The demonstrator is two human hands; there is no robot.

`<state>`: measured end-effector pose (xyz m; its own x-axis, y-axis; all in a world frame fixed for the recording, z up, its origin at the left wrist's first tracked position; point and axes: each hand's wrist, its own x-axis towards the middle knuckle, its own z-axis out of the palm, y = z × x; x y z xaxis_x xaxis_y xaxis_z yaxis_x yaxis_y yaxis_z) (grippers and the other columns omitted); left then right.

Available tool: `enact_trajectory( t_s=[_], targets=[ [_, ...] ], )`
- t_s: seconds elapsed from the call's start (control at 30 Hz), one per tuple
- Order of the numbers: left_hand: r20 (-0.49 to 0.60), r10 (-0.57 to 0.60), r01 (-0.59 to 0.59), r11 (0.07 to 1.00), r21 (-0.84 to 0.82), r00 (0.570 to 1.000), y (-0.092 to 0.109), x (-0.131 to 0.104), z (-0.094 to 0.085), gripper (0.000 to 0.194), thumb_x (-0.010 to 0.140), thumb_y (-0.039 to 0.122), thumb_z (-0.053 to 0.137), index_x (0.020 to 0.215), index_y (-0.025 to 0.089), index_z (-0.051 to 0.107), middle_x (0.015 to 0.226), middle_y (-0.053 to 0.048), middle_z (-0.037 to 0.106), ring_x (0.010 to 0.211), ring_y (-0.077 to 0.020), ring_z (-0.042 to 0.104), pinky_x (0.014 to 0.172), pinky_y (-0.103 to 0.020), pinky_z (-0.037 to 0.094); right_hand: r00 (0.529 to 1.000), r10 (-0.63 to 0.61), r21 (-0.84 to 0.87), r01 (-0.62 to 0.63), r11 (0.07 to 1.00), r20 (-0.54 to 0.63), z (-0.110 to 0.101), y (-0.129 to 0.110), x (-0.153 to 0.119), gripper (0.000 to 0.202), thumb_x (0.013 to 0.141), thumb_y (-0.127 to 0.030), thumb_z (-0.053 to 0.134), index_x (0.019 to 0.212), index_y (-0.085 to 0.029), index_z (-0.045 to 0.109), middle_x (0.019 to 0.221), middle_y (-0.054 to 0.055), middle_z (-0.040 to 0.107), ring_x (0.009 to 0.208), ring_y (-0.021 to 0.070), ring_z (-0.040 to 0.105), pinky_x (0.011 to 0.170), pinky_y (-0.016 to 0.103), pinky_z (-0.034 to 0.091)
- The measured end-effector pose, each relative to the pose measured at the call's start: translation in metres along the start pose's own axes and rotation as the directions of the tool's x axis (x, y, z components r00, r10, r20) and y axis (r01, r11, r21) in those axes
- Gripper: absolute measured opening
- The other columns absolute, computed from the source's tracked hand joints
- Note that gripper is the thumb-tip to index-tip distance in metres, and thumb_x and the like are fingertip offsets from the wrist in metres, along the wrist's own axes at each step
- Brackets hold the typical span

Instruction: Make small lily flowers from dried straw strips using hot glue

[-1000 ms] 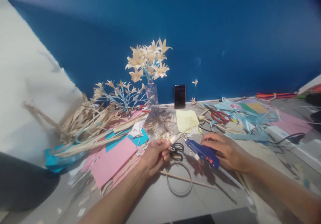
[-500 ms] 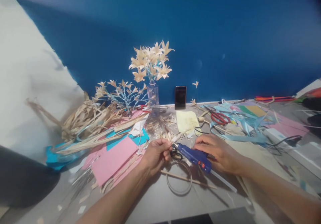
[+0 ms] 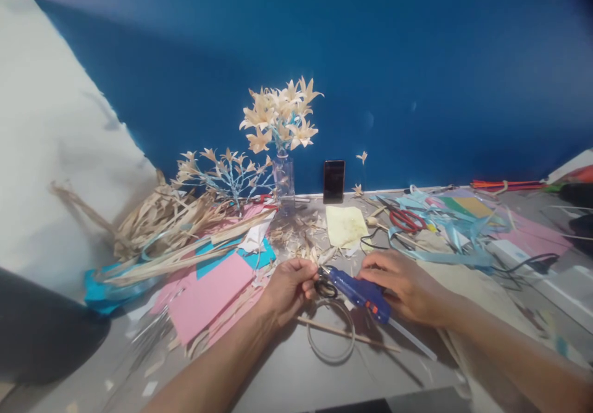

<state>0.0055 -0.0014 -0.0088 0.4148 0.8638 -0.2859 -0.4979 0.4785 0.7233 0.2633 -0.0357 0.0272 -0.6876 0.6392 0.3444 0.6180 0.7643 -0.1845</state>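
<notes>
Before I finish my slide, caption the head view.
The right hand holds a glue gun, its tip beside the left hand; flowers stand in a bottle behind.

right hand (image 3: 401, 284), glue gun (image 3: 359, 292) | moved leftward | nozzle (image 3: 327, 270) now beside left fingers (image 3: 306, 270)

I can't read a single word, number or brand from here. The small orange marks (image 3: 371, 307) on the blue glue gun (image 3: 354, 289) are too blurred to make out; the phone (image 3: 334, 182) and yellow sheet (image 3: 346, 227) show nothing legible.
</notes>
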Motion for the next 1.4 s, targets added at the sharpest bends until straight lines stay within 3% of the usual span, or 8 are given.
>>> enact_trajectory(
  t_s=[0.2,0.4,0.53,0.7,0.8,0.9,1.1,1.4],
  targets=[
    [0.017,-0.022,0.023,1.0,-0.015,1.0,0.003,0.0,-0.004,0.026,0.068,0.021,0.083,0.063,0.01,0.06,0.049,0.003,0.049,0.039,-0.0027,0.039,0.039,-0.014,0.035,0.996,0.037,-0.112,-0.046,0.993,-0.079,0.003,0.011,-0.012,0.03,0.087,-0.012,0.055,0.114,-0.021,0.064,0.111,0.012,0.063,0.094,0.0255,0.06,0.08,0.041,0.047],
    [0.039,-0.018,0.02,0.999,-0.036,0.999,0.002,0.001,-0.005,0.024,0.066,0.017,0.083,0.063,0.009,0.06,0.057,-0.001,0.057,0.041,-0.0008,0.038,0.039,-0.013,0.035,0.958,0.277,-0.338,-0.286,0.896,-0.076,0.016,0.055,-0.062,0.046,0.072,-0.005,0.054,0.112,-0.023,0.067,0.111,0.011,0.066,0.085,0.0253,0.065,0.074,0.039,0.051],
    [0.076,-0.017,0.021,0.999,-0.042,0.997,0.001,0.001,-0.004,0.024,0.065,0.016,0.084,0.063,0.008,0.061,0.057,-0.001,0.056,0.042,-0.0009,0.04,0.039,-0.013,0.034,0.955,0.297,-0.338,-0.286,0.896,-0.022,0.009,0.064,-0.077,0.053,0.071,-0.004,0.054,0.12,-0.022,0.065,0.117,0.013,0.067,0.095,0.0269,0.068,0.075,0.036,0.055],
    [0.131,-0.047,0.054,0.997,-0.052,0.99,0.001,-0.002,-0.003,0.024,0.066,0.017,0.084,0.064,0.008,0.062,0.059,-0.001,0.058,0.042,-0.0002,0.038,0.04,-0.013,0.034,0.965,0.195,-0.286,-0.239,0.928,-0.174,-0.003,0.017,-0.023,0.031,0.089,-0.015,0.053,0.118,-0.022,0.062,0.121,0.012,0.066,0.101,0.027,0.066,0.085,0.042,0.055],
    [0.173,-0.053,0.061,0.997,-0.037,0.983,0.001,-0.005,0.0,0.024,0.065,0.018,0.086,0.064,0.008,0.064,0.059,-0.001,0.059,0.042,-0.0006,0.037,0.04,-0.014,0.034,0.949,0.065,-0.111,-0.103,0.988,-0.308,0.003,-0.01,0.023,0.017,0.092,-0.018,0.055,0.107,-0.018,0.06,0.121,0.014,0.064,0.112,0.0257,0.061,0.093,0.042,0.053],
    [0.18,-0.056,0.062,0.998,-0.026,0.982,0.002,-0.007,0.002,0.025,0.064,0.019,0.087,0.064,0.008,0.064,0.06,-0.002,0.06,0.042,-0.0008,0.038,0.04,-0.014,0.034,0.946,-0.078,-0.038,0.069,0.997,-0.315,0.014,-0.019,0.052,0.014,0.091,-0.015,0.058,0.104,-0.019,0.062,0.12,0.014,0.064,0.11,0.0242,0.062,0.09,0.039,0.053],
    [0.16,-0.03,0.034,0.999,-0.021,0.987,0.0,-0.004,0.003,0.028,0.059,0.023,0.09,0.063,0.009,0.066,0.053,-0.001,0.059,0.04,-0.0018,0.039,0.04,-0.016,0.033,0.928,-0.171,0.003,0.182,0.983,-0.331,0.022,-0.013,0.062,0.008,0.094,-0.016,0.058,0.093,-0.019,0.066,0.094,0.006,0.072,0.085,0.0186,0.065,0.077,0.033,0.05],
    [0.074,0.051,-0.066,0.972,0.224,0.996,-0.004,-0.002,-0.001,0.024,0.065,0.027,0.083,0.064,0.01,0.067,0.042,0.002,0.052,0.037,-0.0077,0.047,0.042,-0.021,0.035,0.943,-0.132,-0.001,0.138,0.99,-0.305,0.029,-0.012,0.061,0.01,0.095,-0.018,0.058,0.089,-0.019,0.067,0.088,0.006,0.072,0.08,0.018,0.061,0.072,0.032,0.045]
  ],
)
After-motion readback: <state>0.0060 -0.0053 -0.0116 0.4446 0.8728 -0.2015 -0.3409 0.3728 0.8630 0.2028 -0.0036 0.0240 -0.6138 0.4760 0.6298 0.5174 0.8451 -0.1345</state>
